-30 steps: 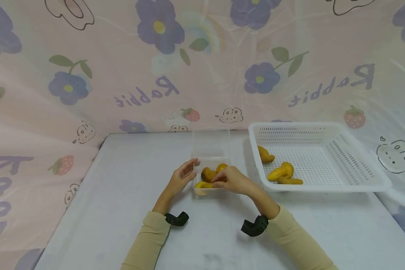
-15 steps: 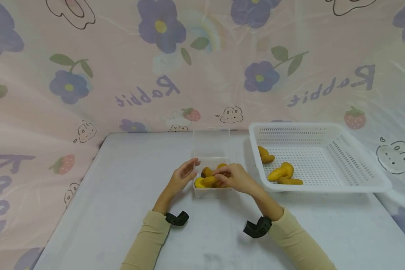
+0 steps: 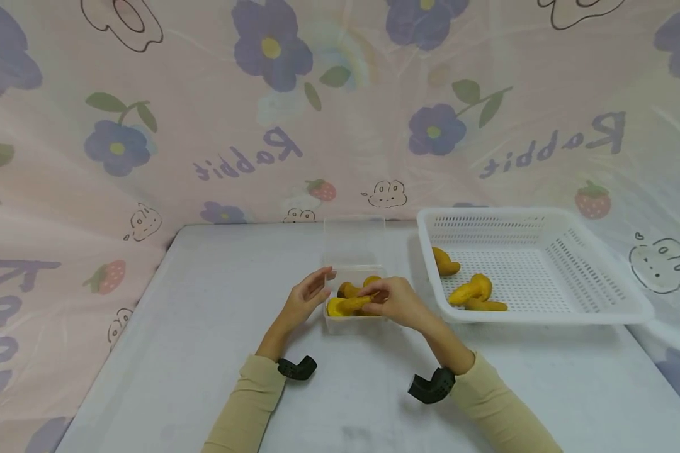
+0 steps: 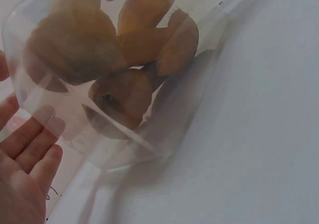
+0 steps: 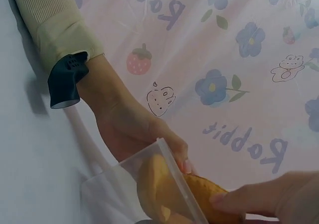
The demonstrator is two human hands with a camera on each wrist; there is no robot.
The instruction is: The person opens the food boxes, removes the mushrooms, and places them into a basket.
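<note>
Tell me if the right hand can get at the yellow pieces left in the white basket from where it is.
Probably yes. The right hand is at the clear box, holding a yellow piece. The white basket sits just to its right, open-topped, and the yellow pieces lie near its close-side corner with nothing over them.

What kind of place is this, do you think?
Probably a makeshift tabletop work spot: a white table backed by a printed flower-and-rabbit sheet, with a clear box and a white basket of yellow-brown pieces.

Clear box [image 3: 354, 321]: upright lid [image 3: 354, 241] blocks its far side. White basket [image 3: 600, 308] stands near on its right, narrow table strip between. Left hand [image 3: 306, 297] against its left wall. Open table [image 3: 204, 327] further left and in front.
</note>
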